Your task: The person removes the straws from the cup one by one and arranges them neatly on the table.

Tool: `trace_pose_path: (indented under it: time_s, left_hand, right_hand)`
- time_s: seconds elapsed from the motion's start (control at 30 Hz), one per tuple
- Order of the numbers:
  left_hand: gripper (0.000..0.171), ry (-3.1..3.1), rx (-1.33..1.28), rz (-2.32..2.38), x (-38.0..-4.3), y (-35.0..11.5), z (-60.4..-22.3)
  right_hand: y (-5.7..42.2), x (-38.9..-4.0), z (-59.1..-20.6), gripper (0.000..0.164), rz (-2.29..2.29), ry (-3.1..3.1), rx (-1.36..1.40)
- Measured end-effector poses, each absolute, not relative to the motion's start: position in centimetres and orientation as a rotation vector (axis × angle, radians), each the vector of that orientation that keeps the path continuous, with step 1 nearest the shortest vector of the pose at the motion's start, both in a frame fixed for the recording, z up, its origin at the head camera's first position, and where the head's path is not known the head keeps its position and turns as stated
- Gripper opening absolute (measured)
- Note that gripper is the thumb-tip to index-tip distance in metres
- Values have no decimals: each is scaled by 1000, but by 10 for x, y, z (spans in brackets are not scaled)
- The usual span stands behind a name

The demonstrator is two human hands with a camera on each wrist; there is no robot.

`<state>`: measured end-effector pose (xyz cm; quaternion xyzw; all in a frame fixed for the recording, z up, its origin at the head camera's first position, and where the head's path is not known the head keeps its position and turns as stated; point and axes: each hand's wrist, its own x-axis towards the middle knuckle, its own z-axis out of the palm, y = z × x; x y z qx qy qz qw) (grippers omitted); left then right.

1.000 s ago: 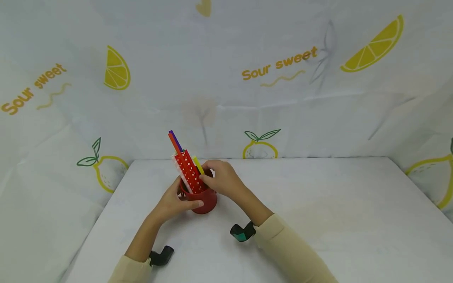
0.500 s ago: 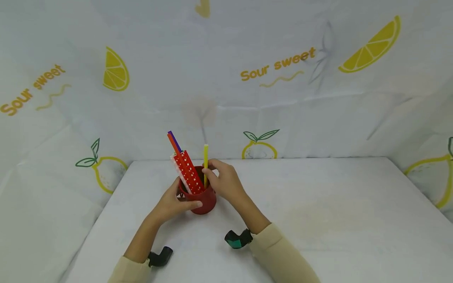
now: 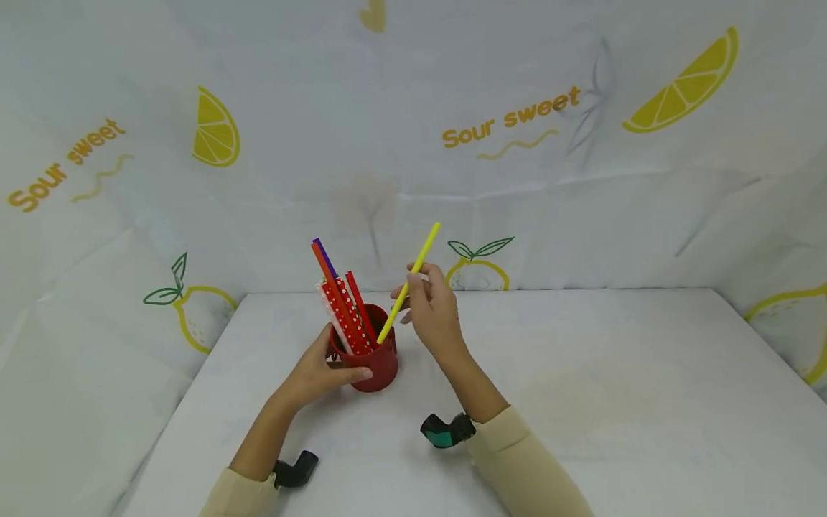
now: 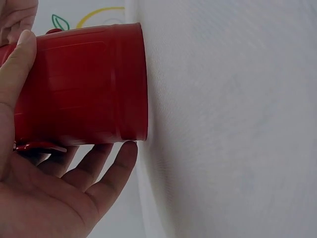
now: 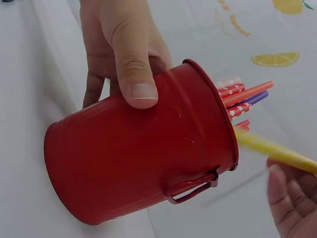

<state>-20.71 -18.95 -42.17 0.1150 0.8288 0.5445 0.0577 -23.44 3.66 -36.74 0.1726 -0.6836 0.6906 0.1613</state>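
My left hand (image 3: 319, 373) grips a red metal pail (image 3: 380, 370) from the left, thumb across its front. In the left wrist view the pail's base stands at the white cloth, fingers along its far side. My right hand (image 3: 437, 319) pinches a yellow straw (image 3: 423, 253) between thumb and fingers. The straw tilts up to the right, its lower end right at the pail's rim. Inside the pail lean an orange straw (image 3: 321, 261), a purple straw (image 3: 326, 256), a plain red straw (image 3: 357, 295) and several red straws with white hearts (image 3: 352, 330).
A white cloth (image 3: 581, 402) covers the table. Behind it hangs a white backdrop (image 3: 310, 172) printed with lemons and lettering. Black wrist mounts (image 3: 295, 469) sit at both sleeves. A small side handle (image 5: 193, 191) sticks out from the pail.
The right hand has drawn the yellow straw upward and to the right, from deep in the pail to its rim. A plain red straw now shows. The left hand keeps its grip.
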Motion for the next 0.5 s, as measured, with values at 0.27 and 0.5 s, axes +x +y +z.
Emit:
trace_pose_path:
  time_s: [0.27, 0.5]
  left_hand:
    - [93, 2498, 357, 1652, -206, -190, -421]
    - [91, 2483, 380, 1662, -205, -190, -422]
  right_hand:
    - [53, -240, -367, 26, 2406, -1631, 227]
    - [57, -240, -368, 34, 2371, -1758, 158]
